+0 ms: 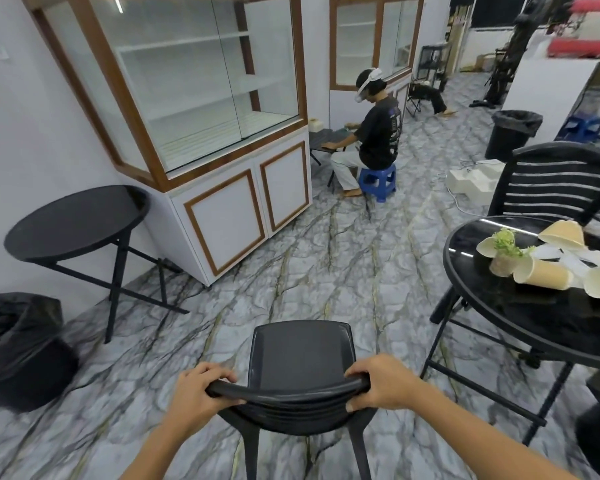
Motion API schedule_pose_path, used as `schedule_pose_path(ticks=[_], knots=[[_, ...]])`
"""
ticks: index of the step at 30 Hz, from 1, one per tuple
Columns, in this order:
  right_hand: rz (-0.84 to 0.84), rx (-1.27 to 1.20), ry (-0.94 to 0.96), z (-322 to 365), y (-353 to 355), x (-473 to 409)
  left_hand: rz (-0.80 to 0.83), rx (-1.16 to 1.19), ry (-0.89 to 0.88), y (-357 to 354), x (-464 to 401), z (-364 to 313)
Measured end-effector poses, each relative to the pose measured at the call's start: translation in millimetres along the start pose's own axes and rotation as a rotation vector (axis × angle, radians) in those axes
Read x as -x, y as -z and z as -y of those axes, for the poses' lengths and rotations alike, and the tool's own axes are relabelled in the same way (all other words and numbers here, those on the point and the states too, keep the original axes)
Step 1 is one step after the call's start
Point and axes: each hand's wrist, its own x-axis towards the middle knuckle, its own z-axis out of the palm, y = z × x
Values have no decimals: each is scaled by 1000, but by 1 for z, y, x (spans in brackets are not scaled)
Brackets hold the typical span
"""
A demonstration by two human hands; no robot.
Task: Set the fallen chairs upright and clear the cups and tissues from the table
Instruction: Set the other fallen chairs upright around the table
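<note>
With your left hand point(201, 389) and right hand point(383, 384) curled round the black plastic chair's point(300, 362) top rail, steer wide, or it could bump the round table point(492, 306) and roll the tipped paper cups point(542, 275) off.

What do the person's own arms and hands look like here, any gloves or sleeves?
Both are bare. The left hand and right hand wear no gloves, rings or watch that I can see, and both forearms show uncovered to the bottom of the picture, with no sleeve in view.
</note>
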Motion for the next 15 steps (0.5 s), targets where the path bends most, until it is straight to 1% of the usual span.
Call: schedule_pose_path(ticks=[3, 7, 9, 12, 15], knots=[[36, 3, -3, 1, 2, -1, 44, -64, -7, 4, -5, 6], [27, 1, -36, 0, -1, -4, 129, -117, -25, 10, -16, 20], [4, 24, -65, -2, -3, -5, 139, -153, -42, 10, -22, 26], [-22, 49, -108, 1, -6, -6, 99, -158, -75, 8, -23, 31], [-5, 76, -154, 3, -5, -7, 58, -122, -97, 7, -25, 28]])
